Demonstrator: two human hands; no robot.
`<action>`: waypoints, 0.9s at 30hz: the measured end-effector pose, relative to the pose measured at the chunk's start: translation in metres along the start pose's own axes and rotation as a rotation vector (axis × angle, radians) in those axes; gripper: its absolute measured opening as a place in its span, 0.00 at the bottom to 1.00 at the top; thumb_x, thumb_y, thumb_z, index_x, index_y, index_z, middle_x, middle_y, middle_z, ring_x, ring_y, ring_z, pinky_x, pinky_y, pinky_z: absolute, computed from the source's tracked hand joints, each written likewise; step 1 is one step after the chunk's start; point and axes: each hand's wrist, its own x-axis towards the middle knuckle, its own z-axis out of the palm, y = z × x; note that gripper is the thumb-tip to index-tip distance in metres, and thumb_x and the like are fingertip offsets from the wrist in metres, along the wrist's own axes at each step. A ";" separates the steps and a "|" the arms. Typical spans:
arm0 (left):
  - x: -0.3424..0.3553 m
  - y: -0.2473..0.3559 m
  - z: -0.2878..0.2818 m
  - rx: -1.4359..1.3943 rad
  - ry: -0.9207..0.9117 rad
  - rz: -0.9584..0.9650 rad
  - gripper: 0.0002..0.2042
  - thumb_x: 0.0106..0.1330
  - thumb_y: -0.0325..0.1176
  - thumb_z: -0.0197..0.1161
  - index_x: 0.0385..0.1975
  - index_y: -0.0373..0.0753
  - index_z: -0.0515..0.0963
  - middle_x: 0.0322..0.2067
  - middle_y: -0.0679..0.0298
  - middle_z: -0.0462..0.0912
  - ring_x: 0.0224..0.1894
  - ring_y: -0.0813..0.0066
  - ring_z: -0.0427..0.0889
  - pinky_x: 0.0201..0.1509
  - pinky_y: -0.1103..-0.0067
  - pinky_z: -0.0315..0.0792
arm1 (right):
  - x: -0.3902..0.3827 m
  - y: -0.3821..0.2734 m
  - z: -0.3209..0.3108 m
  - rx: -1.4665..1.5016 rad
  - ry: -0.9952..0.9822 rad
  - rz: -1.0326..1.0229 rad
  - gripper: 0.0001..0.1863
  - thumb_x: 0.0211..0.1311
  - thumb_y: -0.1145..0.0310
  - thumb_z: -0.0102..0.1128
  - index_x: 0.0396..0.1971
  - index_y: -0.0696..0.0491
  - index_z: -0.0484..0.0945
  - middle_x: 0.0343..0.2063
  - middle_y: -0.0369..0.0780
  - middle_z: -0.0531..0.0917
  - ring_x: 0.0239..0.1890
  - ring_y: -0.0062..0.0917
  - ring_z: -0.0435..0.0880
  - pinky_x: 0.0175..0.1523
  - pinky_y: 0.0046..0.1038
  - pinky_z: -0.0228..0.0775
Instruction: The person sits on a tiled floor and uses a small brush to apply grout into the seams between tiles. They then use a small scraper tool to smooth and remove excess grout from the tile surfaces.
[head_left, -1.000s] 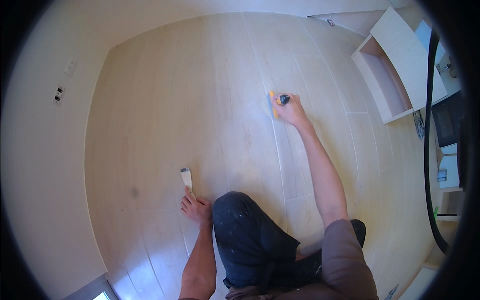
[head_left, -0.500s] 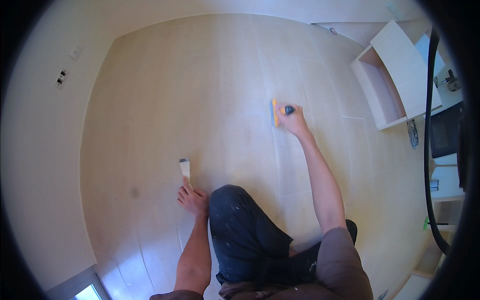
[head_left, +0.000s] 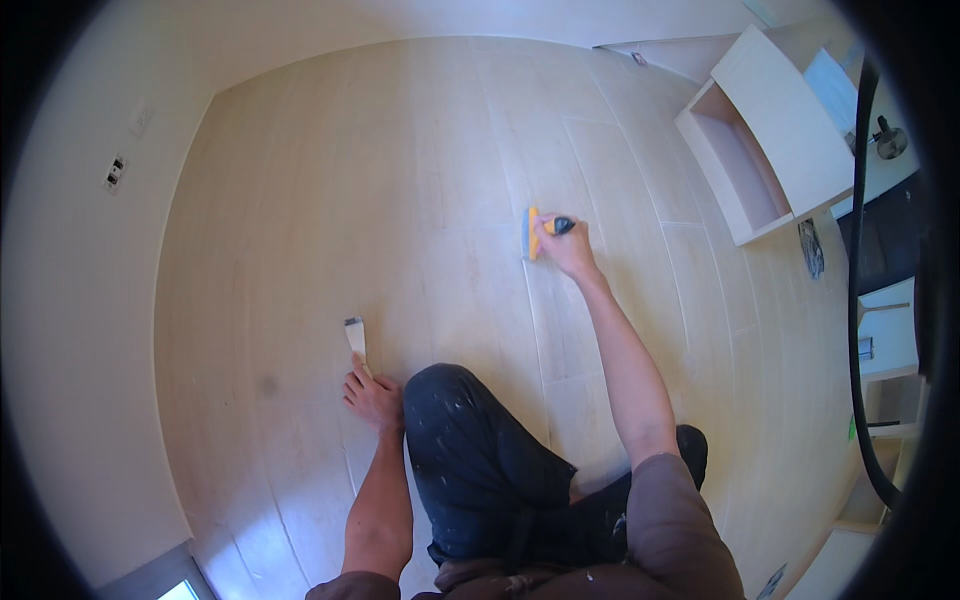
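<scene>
A yellow scraper (head_left: 534, 235) with a black handle end is gripped in my right hand (head_left: 566, 247). Its wide grey blade meets the pale wood-look floor (head_left: 440, 160), by a long seam. My left hand (head_left: 373, 402) rests low beside my bent knee (head_left: 450, 400), its fingers closed around a narrow putty knife (head_left: 357, 335). That tool is pale with a dark tip, which points away from me. Part of its handle is hidden by my fingers.
A white wall (head_left: 90, 300) with sockets (head_left: 115, 173) runs along the left. An open pale cabinet box (head_left: 740, 150) stands at the far right. Below it a dark, crumpled-looking item (head_left: 811, 250) lies on the floor. A black cable (head_left: 858, 260) hangs down the right side.
The whole view has shifted a little, so floor and cabinet appear further left. My right hand and the scraper are slightly nearer to me; both hands keep their holds.
</scene>
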 end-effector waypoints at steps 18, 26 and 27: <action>0.002 -0.005 0.008 0.023 -0.003 -0.012 0.33 0.60 0.31 0.59 0.70 0.45 0.70 0.43 0.57 0.77 0.46 0.57 0.76 0.49 0.63 0.68 | -0.207 0.015 -0.017 0.319 -0.464 0.105 0.12 0.70 0.69 0.70 0.48 0.59 0.88 0.36 0.40 0.90 0.32 0.20 0.88 0.39 0.27 0.84; -0.003 -0.012 0.012 0.047 0.041 0.014 0.32 0.60 0.32 0.58 0.70 0.45 0.71 0.43 0.59 0.77 0.46 0.58 0.76 0.49 0.64 0.68 | -0.103 0.094 -0.096 0.235 0.019 0.198 0.14 0.74 0.68 0.65 0.52 0.61 0.85 0.38 0.39 0.89 0.31 0.20 0.88 0.39 0.25 0.85; -0.004 -0.014 0.013 0.060 0.023 -0.003 0.32 0.60 0.32 0.58 0.70 0.45 0.71 0.43 0.59 0.77 0.46 0.58 0.76 0.49 0.64 0.68 | -0.106 0.093 -0.111 0.246 0.035 0.173 0.14 0.74 0.68 0.66 0.51 0.61 0.86 0.38 0.40 0.89 0.31 0.20 0.88 0.39 0.25 0.85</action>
